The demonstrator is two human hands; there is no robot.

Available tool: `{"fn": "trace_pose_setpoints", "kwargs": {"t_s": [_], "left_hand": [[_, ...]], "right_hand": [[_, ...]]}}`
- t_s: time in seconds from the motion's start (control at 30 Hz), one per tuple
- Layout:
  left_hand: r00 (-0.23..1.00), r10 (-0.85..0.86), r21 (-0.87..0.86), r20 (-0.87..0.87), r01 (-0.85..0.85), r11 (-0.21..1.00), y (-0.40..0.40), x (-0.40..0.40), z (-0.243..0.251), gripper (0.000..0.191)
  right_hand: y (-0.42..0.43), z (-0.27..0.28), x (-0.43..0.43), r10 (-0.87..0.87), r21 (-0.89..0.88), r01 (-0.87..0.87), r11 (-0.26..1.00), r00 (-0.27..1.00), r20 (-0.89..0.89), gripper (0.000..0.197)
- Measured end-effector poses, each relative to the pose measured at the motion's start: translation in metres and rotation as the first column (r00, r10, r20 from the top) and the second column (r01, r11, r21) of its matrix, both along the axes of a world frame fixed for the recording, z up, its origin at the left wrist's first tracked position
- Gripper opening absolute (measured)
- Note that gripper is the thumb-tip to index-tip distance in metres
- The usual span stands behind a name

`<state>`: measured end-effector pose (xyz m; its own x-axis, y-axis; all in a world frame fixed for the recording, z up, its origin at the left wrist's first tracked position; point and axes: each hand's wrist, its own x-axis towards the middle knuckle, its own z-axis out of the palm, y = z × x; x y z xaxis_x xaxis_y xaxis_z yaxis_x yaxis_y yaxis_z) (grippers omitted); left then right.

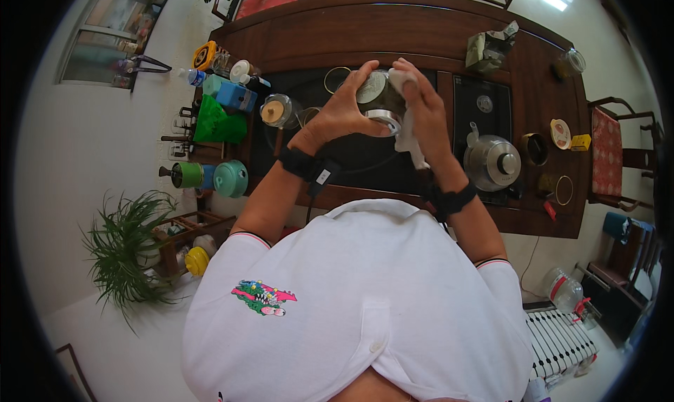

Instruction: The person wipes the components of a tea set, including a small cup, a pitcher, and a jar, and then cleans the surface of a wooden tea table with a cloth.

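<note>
Above the black inset of the wooden table, my left hand (339, 110) grips the left side of a glass jar (387, 94) with dark contents and a pale round label. A silvery lid or rim (384, 119) shows at the jar's near end. On the jar's right side, my right hand (427, 107) presses a white cloth or tissue (408, 136), part of which hangs below the palm. Left of my left hand stands a glass vessel with a wooden lid (275, 111). A thin ring (337, 80) lies just beyond that hand.
On the right stand a kettle (492, 162), a dark round bowl (534, 149), a foil-like bag (489, 48) and a glass jar (570, 63). A green bag (220, 120), a blue box (237, 96) and a teal pot (230, 179) crowd the left edge.
</note>
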<state>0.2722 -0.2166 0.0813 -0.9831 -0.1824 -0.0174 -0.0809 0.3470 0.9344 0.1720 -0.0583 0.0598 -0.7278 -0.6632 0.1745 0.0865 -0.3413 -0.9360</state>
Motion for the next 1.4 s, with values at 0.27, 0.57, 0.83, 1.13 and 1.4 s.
{"fn": "trace_pose_setpoints", "kwargs": {"t_s": [0.27, 0.57, 0.83, 1.13, 1.4], "left_hand": [[0.998, -0.046, -0.039, -0.033, 0.044, 0.998, 0.007, -0.001, 0.009, 0.115], [0.956, -0.220, -0.299, -0.192, 0.157, 0.941, 0.019, 0.008, 0.025, 0.125], [0.942, -0.212, -0.423, -0.261, 0.086, 0.902, 0.014, 0.006, 0.021, 0.135], [0.970, -0.128, -0.098, -0.205, 0.110, 0.989, 0.014, 0.008, 0.019, 0.143], [0.992, 0.023, 0.051, -0.125, -0.016, 0.999, 0.007, -0.002, 0.009, 0.137]], "right_hand": [[-0.008, 0.013, -0.019, 0.027, 0.164, 0.059, 0.985, 0.879, -0.477, 0.028], [0.006, 0.008, -0.021, 0.182, -0.032, -0.189, 0.982, 0.868, 0.463, 0.039], [0.010, 0.034, 0.004, -0.136, 0.011, 0.150, 0.989, 0.922, -0.362, 0.023], [0.006, 0.013, -0.010, 0.003, -0.030, 0.003, 1.000, 0.978, 0.208, 0.034], [0.016, 0.025, 0.016, -0.120, -0.053, 0.108, 0.993, 0.842, -0.525, 0.026]]}}
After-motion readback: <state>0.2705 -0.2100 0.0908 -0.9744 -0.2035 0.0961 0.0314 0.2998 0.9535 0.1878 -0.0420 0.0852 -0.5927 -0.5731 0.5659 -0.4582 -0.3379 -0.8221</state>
